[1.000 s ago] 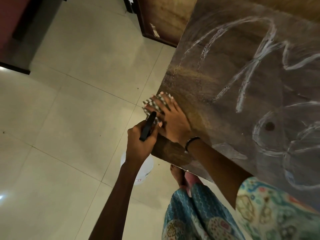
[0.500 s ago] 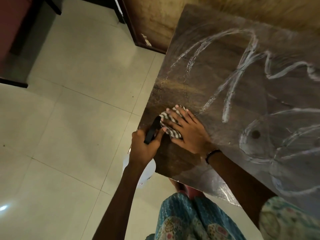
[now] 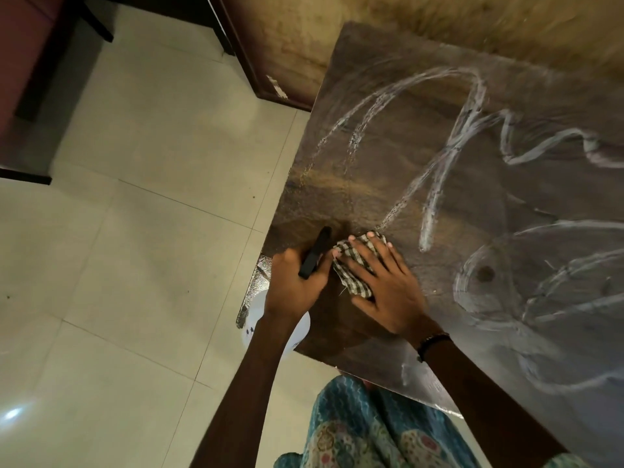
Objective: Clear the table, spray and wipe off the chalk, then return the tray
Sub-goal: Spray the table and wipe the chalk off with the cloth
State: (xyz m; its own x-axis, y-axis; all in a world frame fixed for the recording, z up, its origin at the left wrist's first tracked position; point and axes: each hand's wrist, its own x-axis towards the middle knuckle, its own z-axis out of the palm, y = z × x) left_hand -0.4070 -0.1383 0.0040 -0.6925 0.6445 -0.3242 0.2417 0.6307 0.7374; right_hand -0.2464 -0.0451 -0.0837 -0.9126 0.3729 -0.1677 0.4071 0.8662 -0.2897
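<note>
While left hand (image 3: 297,285) grips spray bottle (image 3: 277,324), right hand (image 3: 381,282) flat on cloth (image 3: 354,265).

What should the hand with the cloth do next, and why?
Probably slide the cloth up and to the right, onto the nearest chalk line. The right hand presses it flat on a bare patch near the table corner, and white chalk covers the wood beyond it. The left hand grips the spray bottle.
</note>
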